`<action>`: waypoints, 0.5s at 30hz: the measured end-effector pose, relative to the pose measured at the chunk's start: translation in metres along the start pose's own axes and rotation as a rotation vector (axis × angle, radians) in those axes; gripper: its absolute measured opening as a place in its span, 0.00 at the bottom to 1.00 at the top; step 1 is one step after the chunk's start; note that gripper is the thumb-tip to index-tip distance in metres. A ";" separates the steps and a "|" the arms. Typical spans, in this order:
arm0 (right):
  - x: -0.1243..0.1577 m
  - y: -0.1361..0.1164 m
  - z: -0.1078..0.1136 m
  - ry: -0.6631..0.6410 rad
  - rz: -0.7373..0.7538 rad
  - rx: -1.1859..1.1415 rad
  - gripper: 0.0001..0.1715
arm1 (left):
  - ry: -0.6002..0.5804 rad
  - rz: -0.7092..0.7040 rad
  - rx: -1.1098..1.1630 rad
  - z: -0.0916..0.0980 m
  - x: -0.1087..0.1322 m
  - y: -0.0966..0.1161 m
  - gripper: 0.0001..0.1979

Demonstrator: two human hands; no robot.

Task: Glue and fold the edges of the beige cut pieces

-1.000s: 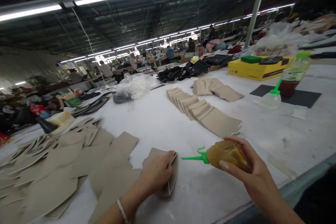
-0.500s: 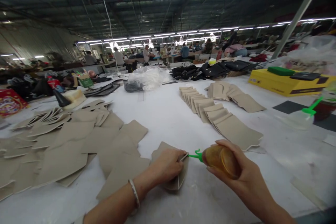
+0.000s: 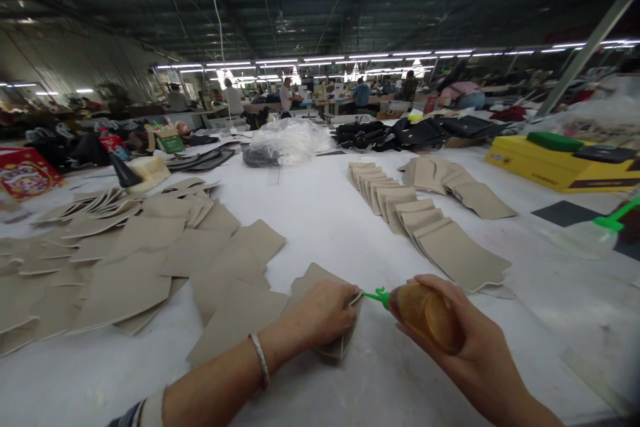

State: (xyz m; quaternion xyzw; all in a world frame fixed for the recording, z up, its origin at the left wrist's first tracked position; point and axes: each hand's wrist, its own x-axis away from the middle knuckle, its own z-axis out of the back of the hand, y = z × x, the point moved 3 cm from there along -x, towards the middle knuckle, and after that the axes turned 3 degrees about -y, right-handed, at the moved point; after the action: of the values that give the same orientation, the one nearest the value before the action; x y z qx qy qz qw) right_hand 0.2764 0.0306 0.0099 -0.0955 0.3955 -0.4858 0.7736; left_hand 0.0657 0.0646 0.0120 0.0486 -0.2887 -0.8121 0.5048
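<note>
My left hand is closed on a beige leather-like piece near the front of the table, its edge pinched up and folded over. My right hand grips a squeeze bottle of amber liquid, tilted on its side. The bottle's thin green nozzle points left, its tip at the folded edge beside my left fingers. Whether liquid is coming out is too small to see. Loose beige pieces lie heaped and overlapping to the left of my left hand.
Fanned rows of beige pieces lie ahead on the right of the white table. A yellow box, a clear bottle with a green cap and a dark sheet are farther right. Clear plastic wrap and black pieces sit behind.
The camera view has shifted slightly, so the scene sits a little further right. Both hands keep their grips, and the nozzle tip stays at the folded edge.
</note>
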 end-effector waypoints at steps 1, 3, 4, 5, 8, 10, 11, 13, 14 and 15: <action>0.001 0.001 0.000 -0.005 -0.009 -0.005 0.27 | -0.002 0.004 -0.011 0.001 0.000 0.001 0.16; 0.002 0.004 0.000 -0.004 -0.037 -0.022 0.27 | -0.006 0.001 -0.028 0.001 0.001 0.003 0.15; 0.003 0.006 0.000 0.001 -0.054 -0.033 0.27 | -0.008 0.000 -0.037 0.001 0.001 0.003 0.15; 0.004 0.007 0.001 0.006 -0.070 -0.045 0.27 | -0.009 -0.001 -0.042 0.001 0.001 0.003 0.14; 0.006 0.012 0.001 0.042 -0.103 -0.079 0.27 | -0.007 -0.009 -0.043 0.000 0.001 0.000 0.16; 0.007 0.014 0.001 0.057 -0.107 -0.093 0.26 | -0.012 -0.015 -0.041 -0.001 0.000 -0.001 0.16; 0.008 0.015 0.001 0.057 -0.105 -0.096 0.26 | -0.016 -0.014 -0.045 -0.001 0.000 -0.001 0.17; 0.009 0.014 0.001 0.040 -0.105 -0.104 0.25 | -0.024 -0.005 -0.058 -0.002 0.000 -0.002 0.17; 0.009 0.014 0.002 0.029 -0.109 -0.110 0.25 | -0.026 -0.003 -0.063 -0.002 0.000 -0.002 0.18; 0.008 0.014 0.002 0.024 -0.115 -0.118 0.25 | -0.028 -0.001 -0.065 -0.002 0.000 -0.002 0.18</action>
State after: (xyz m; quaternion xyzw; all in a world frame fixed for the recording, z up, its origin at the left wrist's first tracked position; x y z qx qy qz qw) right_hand 0.2892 0.0301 -0.0003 -0.1580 0.4265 -0.5064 0.7326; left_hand 0.0652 0.0647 0.0094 0.0210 -0.2693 -0.8219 0.5015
